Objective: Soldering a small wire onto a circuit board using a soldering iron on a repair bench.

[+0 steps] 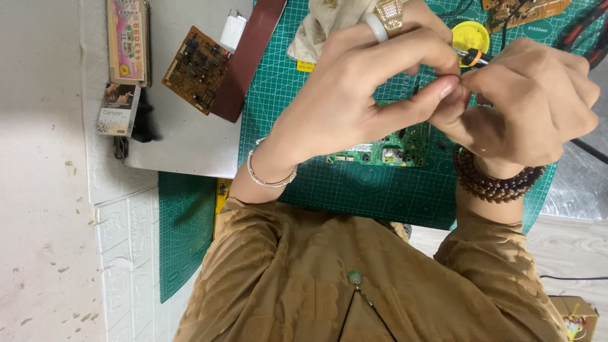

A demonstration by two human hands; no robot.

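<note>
My left hand (354, 95), with rings and a silver bracelet, is curled, its thumb and fingertips pinched together against my right hand (529, 101). What sits in that pinch is hidden. My right hand, with a brown bead bracelet, is closed around a slim orange and black tool (475, 59), whose end pokes out between the two hands. Both hands hover over a green circuit board (387, 153), which lies on the green cutting mat (380, 190) and is mostly covered by them.
On the grey tabletop at the left lie a brown circuit board (193, 66), a white plug (232, 28), a dark red-brown strip (248, 63) and a printed booklet (126, 41). At the top are a beige cloth (320, 28), a yellow round tin (470, 35), another brown board (525, 9) and red and black cables (586, 38).
</note>
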